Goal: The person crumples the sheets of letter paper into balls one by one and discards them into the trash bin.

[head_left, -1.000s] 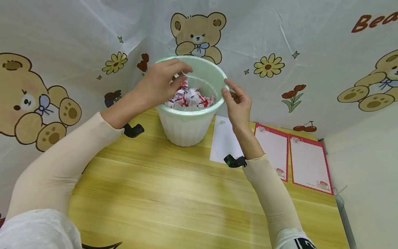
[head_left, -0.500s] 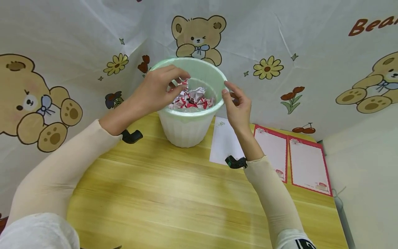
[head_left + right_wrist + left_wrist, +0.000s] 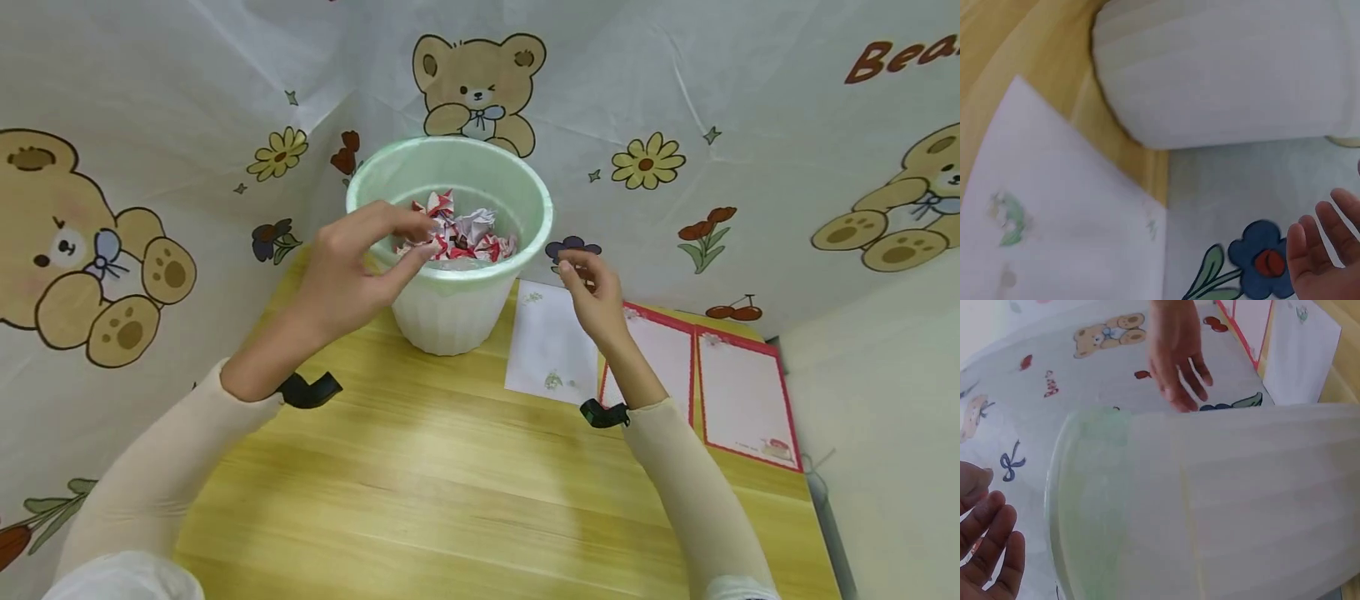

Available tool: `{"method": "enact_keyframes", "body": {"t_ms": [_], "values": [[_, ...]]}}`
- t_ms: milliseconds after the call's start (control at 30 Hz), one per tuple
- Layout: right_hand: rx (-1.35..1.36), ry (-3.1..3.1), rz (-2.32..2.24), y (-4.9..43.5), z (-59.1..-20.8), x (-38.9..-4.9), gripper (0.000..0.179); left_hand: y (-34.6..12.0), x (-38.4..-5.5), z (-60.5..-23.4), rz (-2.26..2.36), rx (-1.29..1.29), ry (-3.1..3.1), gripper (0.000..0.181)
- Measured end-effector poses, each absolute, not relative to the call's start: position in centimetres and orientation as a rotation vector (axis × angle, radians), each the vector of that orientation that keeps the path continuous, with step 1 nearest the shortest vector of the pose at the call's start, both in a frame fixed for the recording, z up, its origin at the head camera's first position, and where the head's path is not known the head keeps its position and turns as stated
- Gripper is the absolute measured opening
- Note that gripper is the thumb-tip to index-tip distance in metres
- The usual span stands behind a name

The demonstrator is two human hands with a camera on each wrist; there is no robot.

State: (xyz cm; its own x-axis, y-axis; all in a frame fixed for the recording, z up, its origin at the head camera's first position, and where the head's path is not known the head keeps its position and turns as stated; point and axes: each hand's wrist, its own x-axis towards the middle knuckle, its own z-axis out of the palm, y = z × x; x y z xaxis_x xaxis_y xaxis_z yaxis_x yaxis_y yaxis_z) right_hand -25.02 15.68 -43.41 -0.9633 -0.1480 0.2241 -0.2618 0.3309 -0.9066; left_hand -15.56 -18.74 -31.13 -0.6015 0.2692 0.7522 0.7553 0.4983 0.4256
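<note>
A pale green and white bin stands at the back of the table, with crumpled red-and-white paper lying inside. My left hand hovers at the bin's near left rim in the head view, its fingers loosely bent and nothing between them. The left wrist view also has its fingertips beside the green rim. To the right of the bin, apart from it, my right hand hangs in the air. Its fingers are relaxed and hold nothing in the right wrist view.
Flat on the table's right side lie a white sheet with small plant prints and two red-bordered sheets. A white cloth printed with bears and flowers hangs behind. The wooden table extends toward me.
Both hands have drawn back: the left came down and left from over the bin's opening, and the right let go of the rim and moved down and right. The bin stays in place.
</note>
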Motion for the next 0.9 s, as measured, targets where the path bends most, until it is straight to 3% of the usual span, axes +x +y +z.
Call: {"method": "enact_keyframes", "body": {"t_ms": [200, 400, 767, 900], "values": [[0.355, -2.813, 1.488, 20.1, -48.0, -24.7, 0.037, -18.1, -12.1, -33.1, -1.202, -0.803, -2.141, 0.027], [0.329, -3.055, 1.304, 23.0, -51.1, -24.8, 0.039, -18.3, -11.2, -35.9, -1.339, -0.810, -2.228, 0.027], [0.281, -3.279, 0.915, 25.7, -54.2, -25.0, 0.084, -18.2, -10.5, -41.0, -1.515, -0.762, -2.481, 0.022], [0.300, -3.318, 0.853, 26.0, -54.7, -24.7, 0.092, -18.3, -11.1, -42.2, -1.545, -0.728, -2.541, 0.021]]}}
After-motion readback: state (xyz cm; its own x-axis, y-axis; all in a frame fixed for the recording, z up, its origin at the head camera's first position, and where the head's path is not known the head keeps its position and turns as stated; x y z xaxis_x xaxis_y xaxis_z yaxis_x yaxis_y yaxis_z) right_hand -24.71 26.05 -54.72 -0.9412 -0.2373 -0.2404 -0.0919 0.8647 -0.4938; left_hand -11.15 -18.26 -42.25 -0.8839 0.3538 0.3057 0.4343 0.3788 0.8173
